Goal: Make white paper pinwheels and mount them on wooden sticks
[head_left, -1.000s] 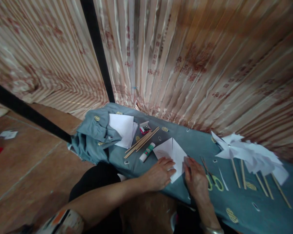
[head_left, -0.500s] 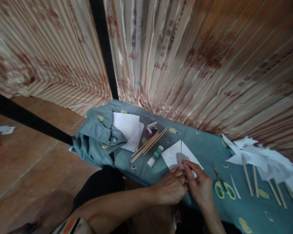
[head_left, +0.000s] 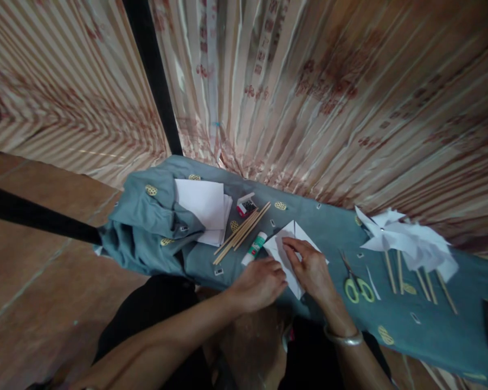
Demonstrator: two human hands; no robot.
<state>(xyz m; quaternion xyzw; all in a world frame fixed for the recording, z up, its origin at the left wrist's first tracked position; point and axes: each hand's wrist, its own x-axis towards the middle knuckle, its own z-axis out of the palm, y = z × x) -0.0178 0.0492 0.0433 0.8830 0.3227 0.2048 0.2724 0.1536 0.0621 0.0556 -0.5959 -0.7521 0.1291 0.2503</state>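
A white square sheet of paper (head_left: pixel 280 250) with slits running in from its corners lies near the front edge of the cloth. My right hand (head_left: pixel 311 271) is over it, thumb and fingers pinched together on the paper; a bracelet circles that wrist. At the paper's lower left edge is my left hand (head_left: pixel 262 284), its fingers curled in and their tips hidden. Just beyond the left hand lies a glue stick (head_left: pixel 255 246). Scissors with green handles (head_left: pixel 358 288) rest open to the right, beside a thin paper strip (head_left: pixel 373 283).
Several wooden sticks (head_left: pixel 242 233) lie left of the glue stick, by a small open box of pins (head_left: pixel 246 206). A stack of white paper (head_left: pixel 201 203) is farther left. Finished paper pinwheels (head_left: pixel 406 238) lie at right. A curtain (head_left: pixel 268 108) and black poles (head_left: pixel 154 76) border the cloth-covered surface (head_left: pixel 329 216).
My hands have come apart: the right has moved up toward the paper's middle, the left back to the left. More of the paper's lower corner shows. The whole view has shifted.
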